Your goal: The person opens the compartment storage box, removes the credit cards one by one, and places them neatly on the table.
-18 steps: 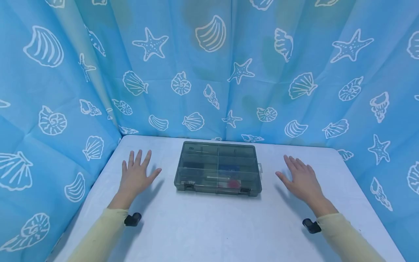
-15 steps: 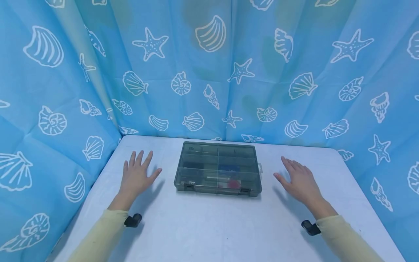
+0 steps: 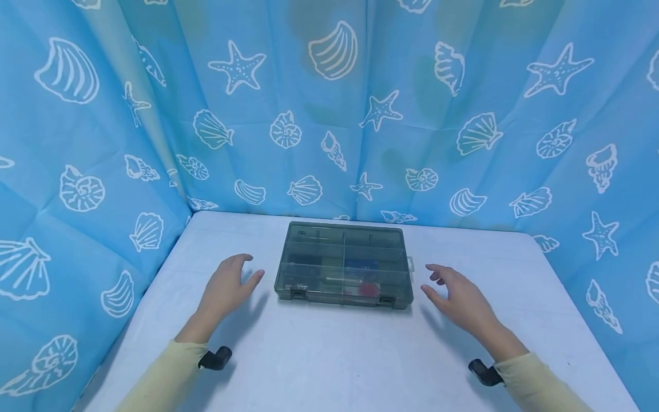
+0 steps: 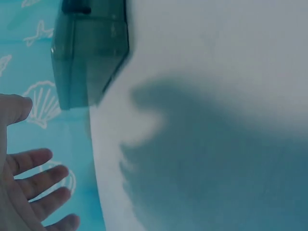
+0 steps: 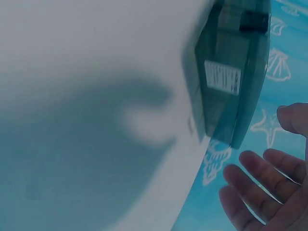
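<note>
A dark translucent plastic compartment box (image 3: pixel 344 252) lies with its lid down on the white table. Through the lid I make out a red item, a blue item and a pale tube-like one, all blurred. My left hand (image 3: pixel 223 289) hovers left of the box, apart from it, fingers loosely bent and thumb toward it. On the other side, my right hand (image 3: pixel 463 297) hovers close to the box's right end, its fingers loosely bent. Neither hand holds anything. A white printed label (image 5: pixel 222 77) shows on the box in the right wrist view.
Two latches face the front, one being the right latch (image 3: pixel 387 300). A clear hanging tab (image 3: pixel 410 264) sticks out at the box's right end. Blue curtain (image 3: pixel 329 114) with white shells surrounds the white table (image 3: pixel 329 360) at the back and sides.
Both hands have moved inward toward the box, and their spread fingers have bent. The box has stayed in place on the table.
</note>
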Action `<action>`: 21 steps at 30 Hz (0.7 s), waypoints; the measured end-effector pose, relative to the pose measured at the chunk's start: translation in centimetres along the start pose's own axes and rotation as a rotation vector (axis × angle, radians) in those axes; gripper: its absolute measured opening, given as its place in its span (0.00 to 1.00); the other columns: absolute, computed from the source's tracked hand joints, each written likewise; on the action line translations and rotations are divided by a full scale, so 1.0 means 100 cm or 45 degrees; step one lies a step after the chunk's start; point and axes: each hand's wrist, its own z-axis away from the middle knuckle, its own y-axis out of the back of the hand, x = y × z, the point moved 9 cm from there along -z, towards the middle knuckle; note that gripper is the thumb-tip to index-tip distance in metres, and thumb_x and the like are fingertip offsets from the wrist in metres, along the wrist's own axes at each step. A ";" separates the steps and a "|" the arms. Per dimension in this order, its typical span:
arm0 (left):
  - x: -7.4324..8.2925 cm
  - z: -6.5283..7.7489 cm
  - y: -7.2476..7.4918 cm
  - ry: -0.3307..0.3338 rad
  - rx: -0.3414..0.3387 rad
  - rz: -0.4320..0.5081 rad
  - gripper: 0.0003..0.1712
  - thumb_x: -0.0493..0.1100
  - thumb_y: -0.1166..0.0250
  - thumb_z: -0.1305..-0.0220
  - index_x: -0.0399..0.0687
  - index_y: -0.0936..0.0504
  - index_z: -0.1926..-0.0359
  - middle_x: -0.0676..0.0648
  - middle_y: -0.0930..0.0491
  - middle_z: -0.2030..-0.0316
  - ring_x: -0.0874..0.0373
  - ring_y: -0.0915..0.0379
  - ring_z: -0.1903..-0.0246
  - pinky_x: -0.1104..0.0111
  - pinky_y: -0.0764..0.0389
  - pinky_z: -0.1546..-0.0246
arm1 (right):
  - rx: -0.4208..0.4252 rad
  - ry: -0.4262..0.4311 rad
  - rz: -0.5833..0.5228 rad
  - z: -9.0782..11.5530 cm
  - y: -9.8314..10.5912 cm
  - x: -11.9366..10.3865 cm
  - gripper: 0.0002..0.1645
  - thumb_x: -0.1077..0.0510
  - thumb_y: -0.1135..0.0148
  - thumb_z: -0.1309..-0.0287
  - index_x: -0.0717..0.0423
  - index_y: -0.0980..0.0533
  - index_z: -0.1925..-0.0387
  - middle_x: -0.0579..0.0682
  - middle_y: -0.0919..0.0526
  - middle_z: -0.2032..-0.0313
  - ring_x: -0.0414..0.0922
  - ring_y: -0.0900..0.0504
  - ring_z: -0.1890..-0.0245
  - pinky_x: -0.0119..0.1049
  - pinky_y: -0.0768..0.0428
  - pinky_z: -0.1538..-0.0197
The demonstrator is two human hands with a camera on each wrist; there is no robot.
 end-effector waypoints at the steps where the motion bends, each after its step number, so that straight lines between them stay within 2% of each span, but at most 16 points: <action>1: 0.000 0.001 -0.001 0.016 -0.018 0.040 0.33 0.56 0.38 0.28 0.34 0.28 0.36 0.31 0.27 0.37 0.36 0.31 0.36 0.43 0.26 0.35 | -0.006 0.002 -0.016 0.001 -0.001 -0.002 0.33 0.48 0.34 0.33 0.60 0.29 0.33 0.60 0.18 0.50 0.59 0.18 0.49 0.59 0.16 0.46; 5: 0.003 0.004 -0.006 0.048 -0.065 0.152 0.29 0.54 0.37 0.28 0.36 0.27 0.38 0.33 0.24 0.39 0.38 0.27 0.39 0.44 0.23 0.39 | -0.024 0.020 -0.100 0.007 -0.004 -0.013 0.27 0.51 0.32 0.34 0.59 0.26 0.39 0.52 0.17 0.58 0.51 0.16 0.57 0.51 0.12 0.53; 12: 0.012 0.007 -0.011 -0.012 -0.061 0.257 0.23 0.51 0.35 0.29 0.39 0.26 0.44 0.36 0.21 0.43 0.40 0.25 0.42 0.45 0.21 0.40 | -0.039 0.130 -0.209 0.018 -0.007 -0.041 0.14 0.54 0.32 0.34 0.55 0.21 0.51 0.39 0.20 0.70 0.36 0.21 0.68 0.36 0.14 0.62; 18: 0.019 0.009 -0.018 -0.063 -0.079 0.343 0.22 0.49 0.33 0.31 0.40 0.26 0.46 0.37 0.20 0.44 0.40 0.26 0.40 0.45 0.23 0.37 | -0.124 0.160 -0.275 0.023 -0.020 -0.061 0.08 0.53 0.33 0.32 0.50 0.19 0.56 0.34 0.21 0.71 0.32 0.22 0.69 0.32 0.16 0.63; 21: 0.021 0.008 -0.022 -0.087 -0.095 0.383 0.26 0.49 0.32 0.31 0.39 0.28 0.40 0.37 0.21 0.42 0.41 0.27 0.38 0.47 0.24 0.35 | -0.171 0.162 -0.302 0.023 -0.029 -0.069 0.08 0.53 0.34 0.32 0.50 0.18 0.55 0.34 0.20 0.71 0.32 0.22 0.69 0.31 0.16 0.64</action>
